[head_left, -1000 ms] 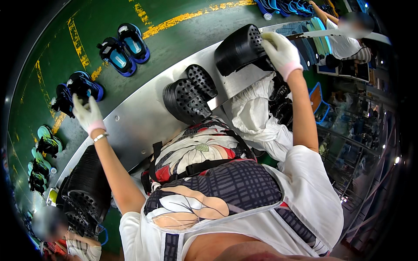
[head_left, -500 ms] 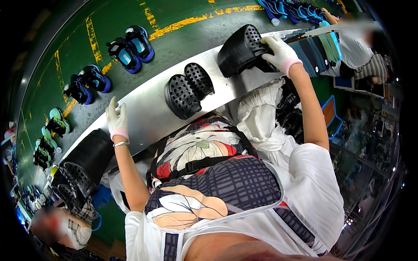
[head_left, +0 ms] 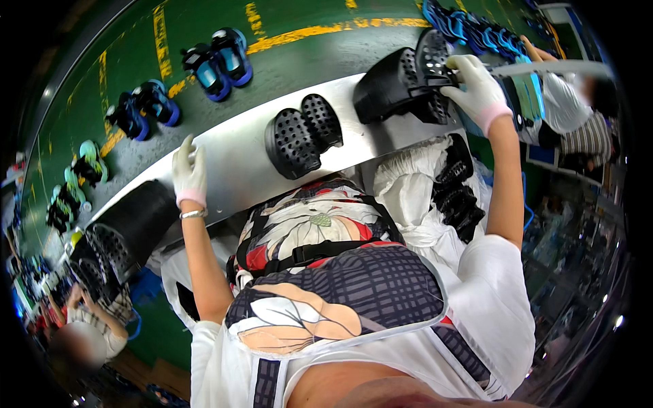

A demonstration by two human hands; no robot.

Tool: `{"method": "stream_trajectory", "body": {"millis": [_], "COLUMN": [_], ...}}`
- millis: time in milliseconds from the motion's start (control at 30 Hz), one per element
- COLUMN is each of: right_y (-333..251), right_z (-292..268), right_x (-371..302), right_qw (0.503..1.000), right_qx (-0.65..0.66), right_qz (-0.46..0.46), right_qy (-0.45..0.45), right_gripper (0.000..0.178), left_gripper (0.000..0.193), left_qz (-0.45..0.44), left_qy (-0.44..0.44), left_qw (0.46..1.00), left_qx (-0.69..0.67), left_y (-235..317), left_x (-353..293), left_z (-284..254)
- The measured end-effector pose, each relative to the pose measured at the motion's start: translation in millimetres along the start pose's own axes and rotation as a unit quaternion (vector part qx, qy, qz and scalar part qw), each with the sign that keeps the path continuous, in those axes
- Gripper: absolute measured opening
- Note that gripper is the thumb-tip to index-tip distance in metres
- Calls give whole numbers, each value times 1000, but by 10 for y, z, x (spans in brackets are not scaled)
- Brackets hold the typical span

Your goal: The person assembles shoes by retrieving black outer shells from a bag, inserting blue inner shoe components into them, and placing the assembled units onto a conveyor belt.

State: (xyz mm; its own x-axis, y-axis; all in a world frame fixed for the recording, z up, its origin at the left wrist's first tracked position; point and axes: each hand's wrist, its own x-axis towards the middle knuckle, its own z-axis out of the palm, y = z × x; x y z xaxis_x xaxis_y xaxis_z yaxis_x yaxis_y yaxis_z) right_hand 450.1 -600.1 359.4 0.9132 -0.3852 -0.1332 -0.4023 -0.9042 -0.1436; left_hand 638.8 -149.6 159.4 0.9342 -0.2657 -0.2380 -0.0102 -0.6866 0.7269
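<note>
My right hand [head_left: 478, 90], in a white glove with a pink cuff, grips a black perforated sole-shaped piece [head_left: 431, 58] at the right end of a black stack [head_left: 386, 85]. That piece stands tilted up, its holed face partly apart from the stack. Over the metal table my left hand [head_left: 190, 166], gloved alike, is open with its fingers slightly bent and nothing in it. Between the hands lies a pair of black perforated pieces [head_left: 294, 144], side by side on the table. Left of my left hand, a long row of nested black pieces [head_left: 132, 221] rests on its side.
The silver metal table [head_left: 235, 160] curves along in front of me. Beyond it, several blue-black shoes [head_left: 216, 64] and green ones [head_left: 90, 163] stand on a green surface with yellow lines [head_left: 326, 30]. White cloth [head_left: 405, 183] hangs at the near edge. Other people work at both sides.
My right hand has shifted right, and a perforated piece now stands apart from its stack in that grip. My left hand stays open over the table. The view has turned slightly.
</note>
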Motion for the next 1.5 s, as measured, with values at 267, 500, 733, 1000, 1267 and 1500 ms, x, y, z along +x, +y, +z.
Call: {"method": "stream_trajectory", "body": {"millis": [267, 500, 733, 1000, 1267, 1500], "right_y": [-1592, -2423, -2867, -2898, -3103, -3484], "right_z": [453, 977, 1372, 1700, 1798, 2170], "right_x": [338, 630, 922, 1551, 2436, 2636], "right_qw": [953, 908, 927, 970, 938, 925], "right_qx": [131, 274, 272, 59, -79, -208], "right_qz": [-272, -263, -70, -93, -99, -145], "right_qy": [-23, -176, -249, -216, -323, -283], "right_gripper": [40, 42, 50, 47, 45, 31], "left_gripper": [76, 54, 37, 52, 29, 19], "left_qz": [-50, -118, -122, -74, 227, 169], "left_qy": [-269, -244, 7, -42, -6, -25], "left_qw": [842, 663, 762, 945, 974, 984], "left_qx": [-464, -698, -636, -317, 3, 60], "left_y": [966, 745, 551, 164, -166, -72], "left_x": [124, 355, 697, 1222, 1399, 1503], "left_z": [155, 154, 214, 261, 642, 774]}}
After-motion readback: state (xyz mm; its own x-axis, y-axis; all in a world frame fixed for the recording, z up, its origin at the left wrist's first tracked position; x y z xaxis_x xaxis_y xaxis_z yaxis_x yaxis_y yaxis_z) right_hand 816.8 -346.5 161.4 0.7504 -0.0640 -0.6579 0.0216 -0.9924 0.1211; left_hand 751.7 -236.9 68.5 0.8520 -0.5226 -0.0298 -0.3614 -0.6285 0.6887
